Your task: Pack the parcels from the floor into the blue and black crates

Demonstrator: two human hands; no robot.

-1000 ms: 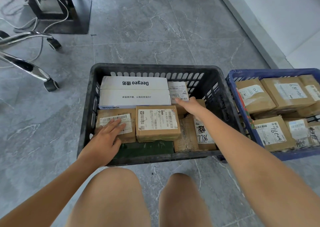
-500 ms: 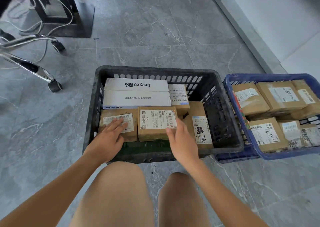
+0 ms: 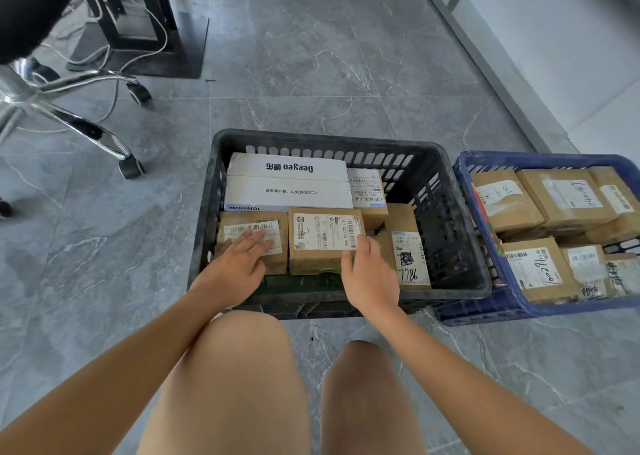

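**Settling the near row in the black crate**

The black crate (image 3: pixel 460 281) sits on the floor just beyond the person's knees, with the blue crate (image 3: pixel 464 191) touching its right side. Both hold parcels, and no loose parcel shows on the floor in this view — so the packing looks close to done.

The left hand (image 3: pixel 239 264) lies flat, fingers straight and slightly spread, on the label of the brown parcel (image 3: pixel 228 226) at the crate's near left. The right hand (image 3: pixel 367 274) rests against the near right corner of the middle parcel (image 3: pixel 322 260). Its fingers bend over that corner, but whether they grip or only press I cannot tell. To the right stands the parcel marked 7786 (image 3: pixel 410 264), and the white box (image 3: pixel 287 180) fills the far left of the crate.

The step in hand seems to be seating and squaring this near row. To do it well:

- Press straight down with the flat left palm, so the parcel does not tip toward the dark gap at the near wall.
- Nudge the middle parcel left until it is flush with its neighbour.
- Keep labels facing up and readable.
- Watch the 7786 parcel — it may lean as the middle one shifts.
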